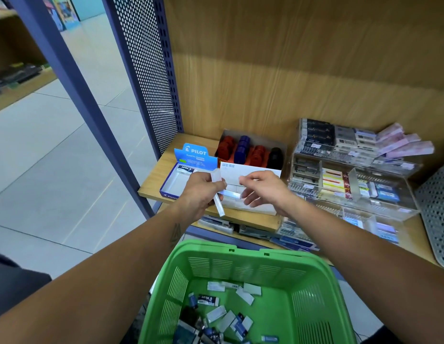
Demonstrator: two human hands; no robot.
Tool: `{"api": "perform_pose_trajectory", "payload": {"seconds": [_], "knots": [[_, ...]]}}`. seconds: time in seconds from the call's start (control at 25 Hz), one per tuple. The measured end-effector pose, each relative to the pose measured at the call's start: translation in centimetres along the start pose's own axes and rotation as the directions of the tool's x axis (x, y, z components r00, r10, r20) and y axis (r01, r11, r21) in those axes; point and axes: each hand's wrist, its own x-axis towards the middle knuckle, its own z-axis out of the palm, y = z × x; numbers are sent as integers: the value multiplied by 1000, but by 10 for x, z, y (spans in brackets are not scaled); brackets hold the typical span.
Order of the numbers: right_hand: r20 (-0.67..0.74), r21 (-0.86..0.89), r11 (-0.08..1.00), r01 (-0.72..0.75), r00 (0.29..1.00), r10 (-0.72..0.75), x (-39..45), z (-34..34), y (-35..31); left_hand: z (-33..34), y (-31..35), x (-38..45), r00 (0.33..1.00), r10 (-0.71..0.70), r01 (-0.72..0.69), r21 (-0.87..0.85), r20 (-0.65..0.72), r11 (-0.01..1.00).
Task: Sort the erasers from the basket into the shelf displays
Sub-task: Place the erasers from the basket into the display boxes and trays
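Observation:
My left hand grips long white erasers in clear wrap, held over the front of the white display box on the wooden shelf. My right hand reaches in from the right, its fingertips on the end of one white eraser that sticks out of the left hand. A blue Pilot display box stands to the left, holding one dark-sleeved eraser. The green basket below holds several loose erasers, white and dark-sleeved.
A box of red, blue and black items stands behind the display boxes. Clear acrylic trays of stationery fill the shelf's right side. A perforated metal panel and blue post bound the shelf on the left. More stock lies on a lower shelf.

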Motion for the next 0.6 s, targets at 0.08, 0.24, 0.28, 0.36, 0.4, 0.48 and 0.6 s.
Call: {"api": "perform_pose_trajectory", "payload": {"seconds": [0.08,0.24,0.28,0.36,0.4,0.48,0.6], "knots": [[261,245,965,-91,965,25,-14,-6,-10,4,1,-2,999,33,-33,28,-1,999],[164,139,986,90,980,-113,-28,-7,-7,11,0,-6,999,45,-46,46,26,998],[93,61,988,143,985,-148,-29,-10,-6,12,-1,-7,999,32,-33,36,27,999],[19,-48,980,193,981,-192,-32,-18,-5,13,0,-9,998,-3,4,-19,56,1000],[5,-90,974,207,978,-207,-33,-22,-4,13,1,-11,995,-19,24,-59,96,998],[-24,-175,953,246,967,-254,-37,-28,-1,16,5,-17,978,-30,51,-97,209,994],[-40,-409,844,347,917,-397,-46,-49,4,31,11,-25,952,-24,48,-71,306,996]]}}
